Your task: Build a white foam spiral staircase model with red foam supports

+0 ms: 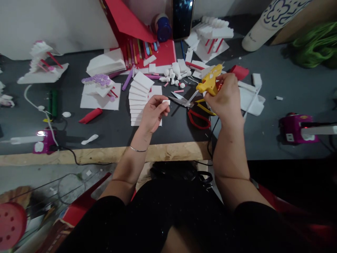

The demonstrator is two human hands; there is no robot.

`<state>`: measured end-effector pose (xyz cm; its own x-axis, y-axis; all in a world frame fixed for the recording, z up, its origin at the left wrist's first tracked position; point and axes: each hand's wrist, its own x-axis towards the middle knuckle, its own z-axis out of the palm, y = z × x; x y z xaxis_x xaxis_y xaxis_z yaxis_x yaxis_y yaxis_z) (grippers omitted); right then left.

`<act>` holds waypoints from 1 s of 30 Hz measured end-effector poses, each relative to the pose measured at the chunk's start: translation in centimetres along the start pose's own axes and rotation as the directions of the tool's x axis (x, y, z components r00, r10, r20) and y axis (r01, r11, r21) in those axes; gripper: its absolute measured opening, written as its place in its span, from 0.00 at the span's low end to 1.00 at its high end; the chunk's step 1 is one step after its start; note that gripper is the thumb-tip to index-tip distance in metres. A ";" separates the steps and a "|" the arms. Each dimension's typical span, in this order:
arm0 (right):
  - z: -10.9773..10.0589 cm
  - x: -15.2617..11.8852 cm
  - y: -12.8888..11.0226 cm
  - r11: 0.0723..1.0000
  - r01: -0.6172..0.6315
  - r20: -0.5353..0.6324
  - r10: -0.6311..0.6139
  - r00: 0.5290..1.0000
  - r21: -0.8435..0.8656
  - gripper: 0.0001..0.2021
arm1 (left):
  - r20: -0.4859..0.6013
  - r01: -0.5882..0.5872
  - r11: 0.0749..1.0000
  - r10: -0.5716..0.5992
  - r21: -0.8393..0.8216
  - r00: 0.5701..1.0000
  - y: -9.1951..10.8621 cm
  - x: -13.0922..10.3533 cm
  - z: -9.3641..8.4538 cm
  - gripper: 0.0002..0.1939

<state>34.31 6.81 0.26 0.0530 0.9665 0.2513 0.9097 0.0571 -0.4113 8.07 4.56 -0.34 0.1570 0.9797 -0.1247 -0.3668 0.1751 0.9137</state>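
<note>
My left hand (155,111) pinches a small white piece (166,102) between thumb and fingers, over the right edge of a fanned row of white strips (138,102). In my right hand (225,96) is a yellow glue gun (210,80), its tip pointing down and left toward the scissors. The open scissors (198,118), with red and yellow handles, lie on the dark table between my hands. Small white modelled pieces (176,73) lie just beyond them.
Small white models stand at the far left (43,65), left centre (101,89) and back right (214,35). A phone (182,19), a white bottle (260,33) and green yarn (316,44) line the back. Purple power sockets (297,129) and cables lie at both sides.
</note>
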 end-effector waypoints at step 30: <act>0.4 0.5 -1.7 0.939 0.065 -0.020 -0.062 0.998 0.339 0.25 | 0.062 -0.136 0.986 0.131 0.094 0.989 -0.6 0.3 0.7 0.25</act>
<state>32.63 7.31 0.68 0.0041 0.9559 0.2935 0.7177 0.2016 -0.6666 9.00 4.72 -0.67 0.1647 0.9861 0.0201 -0.2965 0.0300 0.9546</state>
